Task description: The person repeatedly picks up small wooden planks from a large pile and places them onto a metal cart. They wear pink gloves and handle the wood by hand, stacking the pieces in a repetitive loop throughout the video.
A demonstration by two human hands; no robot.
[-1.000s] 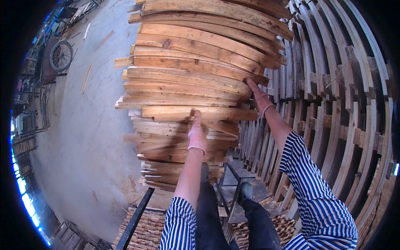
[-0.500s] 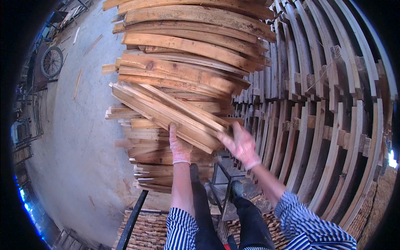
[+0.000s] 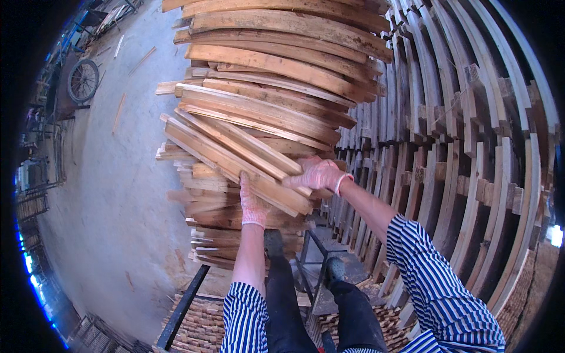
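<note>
A bundle of several pale wooden planks (image 3: pixel 218 154) lies slantwise over a tall pile of boards. My left hand (image 3: pixel 253 203), in a light glove with reddish marks, grips the near side of this bundle, its thumb on top and its fingers hidden beneath. At the bundle's right end, my gloved right hand (image 3: pixel 318 175) is closed around the end of a narrower wooden plank (image 3: pixel 244 141) on the far side. Just beyond, another pale board (image 3: pixel 253 110) rests on the stacked boards (image 3: pixel 282 26).
Tall racks of upright-stacked boards (image 3: pixel 435 194) fill the right side. A dark metal bar (image 3: pixel 183 309) and a metal frame (image 3: pixel 315 250) stand near my legs. Small wood pieces (image 3: pixel 203 323) lie below. On the left, a wheel (image 3: pixel 83 80) stands beyond the concrete floor (image 3: pixel 129 194).
My right hand has moved left and closed on the narrow plank's end. A paler board now shows on the stack where a knotted one was visible. The view has shifted slightly.
</note>
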